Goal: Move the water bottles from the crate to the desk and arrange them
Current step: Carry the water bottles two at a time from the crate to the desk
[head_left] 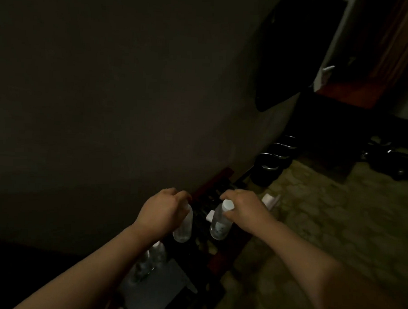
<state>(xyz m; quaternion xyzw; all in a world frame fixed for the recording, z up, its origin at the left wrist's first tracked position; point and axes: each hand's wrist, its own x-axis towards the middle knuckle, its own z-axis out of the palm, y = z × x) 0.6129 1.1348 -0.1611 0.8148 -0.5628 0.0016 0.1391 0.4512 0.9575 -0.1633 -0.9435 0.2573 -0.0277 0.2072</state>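
The scene is dim. My left hand (164, 211) grips a clear water bottle (184, 230) by its top, and the bottle hangs below my fist. My right hand (242, 208) holds a second clear bottle (219, 225) with a white cap by its neck. Both bottles hang above a dark red crate (219, 260) that stands against the wall. Another white cap (210, 215) shows inside the crate between my hands. Two more clear bottles (150, 260) stand on a pale grey surface (162, 290) at the lower middle.
A dark wall fills the left and middle of the view. Black buckets (270, 166) stand stacked along the wall beyond the crate. A white object (270, 200) lies on the patterned floor (324, 218) to the right. Dark items sit at the far right.
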